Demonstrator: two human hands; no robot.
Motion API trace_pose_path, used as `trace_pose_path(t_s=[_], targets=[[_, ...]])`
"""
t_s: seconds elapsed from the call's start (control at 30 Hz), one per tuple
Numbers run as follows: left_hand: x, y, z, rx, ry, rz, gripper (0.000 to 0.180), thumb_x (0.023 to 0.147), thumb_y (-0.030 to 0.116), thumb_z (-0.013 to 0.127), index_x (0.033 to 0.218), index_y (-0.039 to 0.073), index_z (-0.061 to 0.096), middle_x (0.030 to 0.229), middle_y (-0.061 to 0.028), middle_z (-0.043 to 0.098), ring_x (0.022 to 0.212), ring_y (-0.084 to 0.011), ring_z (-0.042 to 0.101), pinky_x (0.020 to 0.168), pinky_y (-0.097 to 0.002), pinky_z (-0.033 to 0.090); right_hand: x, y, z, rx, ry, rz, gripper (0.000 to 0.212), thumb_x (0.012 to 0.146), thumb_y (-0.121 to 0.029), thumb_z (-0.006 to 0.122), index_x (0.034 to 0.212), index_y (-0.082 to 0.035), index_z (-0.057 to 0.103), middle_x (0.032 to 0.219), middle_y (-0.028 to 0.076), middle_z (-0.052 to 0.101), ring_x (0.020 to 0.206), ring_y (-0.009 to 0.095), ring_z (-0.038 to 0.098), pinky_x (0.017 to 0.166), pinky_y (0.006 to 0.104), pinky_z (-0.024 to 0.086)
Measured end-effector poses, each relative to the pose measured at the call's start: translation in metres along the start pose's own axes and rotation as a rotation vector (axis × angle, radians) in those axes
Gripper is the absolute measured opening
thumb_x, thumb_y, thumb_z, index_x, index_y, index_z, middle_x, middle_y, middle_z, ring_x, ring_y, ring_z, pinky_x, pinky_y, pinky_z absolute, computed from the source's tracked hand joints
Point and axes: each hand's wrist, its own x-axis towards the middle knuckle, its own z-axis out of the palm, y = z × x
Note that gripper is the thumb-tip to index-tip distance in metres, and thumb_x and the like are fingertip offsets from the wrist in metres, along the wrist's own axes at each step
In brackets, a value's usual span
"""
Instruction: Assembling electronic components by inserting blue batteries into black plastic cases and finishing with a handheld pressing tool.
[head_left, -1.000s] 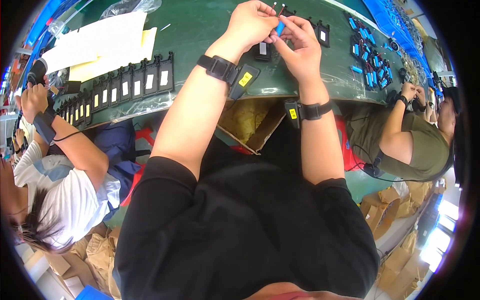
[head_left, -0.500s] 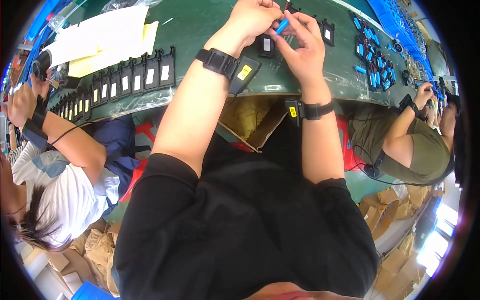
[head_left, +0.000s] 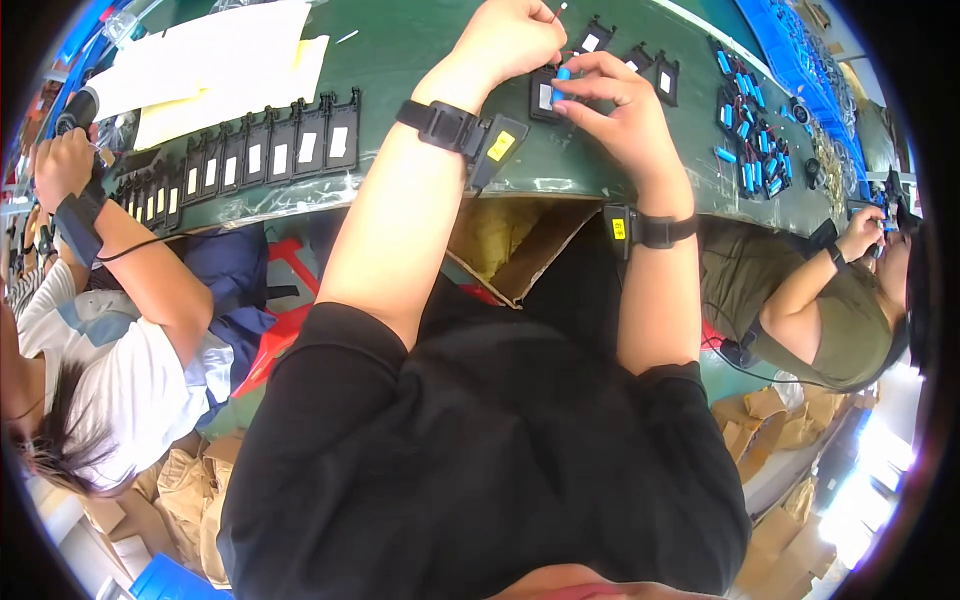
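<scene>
My right hand (head_left: 628, 112) pinches a small blue cylindrical battery (head_left: 560, 88) between thumb and fingertips. The battery stands nearly upright over a flat black plastic case (head_left: 540, 100) with a white label, lying on the green table. Just to the left and farther away, my left hand (head_left: 512, 40) is closed, its fingertips pinched on a thin wire (head_left: 561, 9) whose end sticks up. A bit of red wire shows between the two hands. Beyond my right hand lie more black cases (head_left: 665, 80) with white labels.
Black cases (head_left: 281, 150) stand in a row at left, beside white and yellow sheets (head_left: 200, 70). Blue batteries with wires (head_left: 752, 130) are heaped at right, near blue bins (head_left: 800, 60). Co-workers sit on both sides; an open cardboard box (head_left: 520, 250) is below the table edge.
My right hand has moved slightly right and nearer, turning the battery from slanted to more upright. My hands have parted a little, uncovering more of the black cases.
</scene>
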Motion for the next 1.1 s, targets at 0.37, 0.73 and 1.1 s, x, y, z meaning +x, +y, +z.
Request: trace_pose_path(t_s=[0.37,0.73,1.1], targets=[[-0.005,-0.016,0.013,0.52,0.252,0.246,0.017,0.082,0.015,0.073,0.085,0.001,0.082,0.087,-0.0259,0.078,0.088,-0.0374,0.08,0.083,-0.0434,0.062,0.003,0.005,0.003,0.058,-0.175,0.017,0.023,0.088,0.002,0.084,0.111,0.001,0.083,0.121,0.007,0.073,0.099,0.018,0.07,0.088,0.0328,0.057],[0.003,-0.013,0.001,0.406,0.086,-0.066,0.029,0.084,0.023,0.069,0.102,0.006,0.082,0.102,-0.0188,0.082,0.102,-0.0353,0.079,0.094,-0.0437,0.061,-0.015,-0.004,0.016,-0.212,0.008,-0.131,0.034,0.084,-0.011,0.091,0.117,-0.006,0.083,0.133,0.012,0.073,0.118,0.03,0.072,0.099,0.0397,0.06],[-0.006,-0.015,0.018,0.379,0.099,0.118,0.026,0.092,0.029,0.073,0.096,0.003,0.077,0.081,-0.0118,0.077,0.075,-0.0268,0.074,0.075,-0.0385,0.058,-0.119,-0.083,-0.016,-0.047,0.138,-0.047,0.035,0.081,-0.011,0.092,0.114,-0.007,0.079,0.133,0.014,0.073,0.118,0.033,0.072,0.096,0.0415,0.061]])
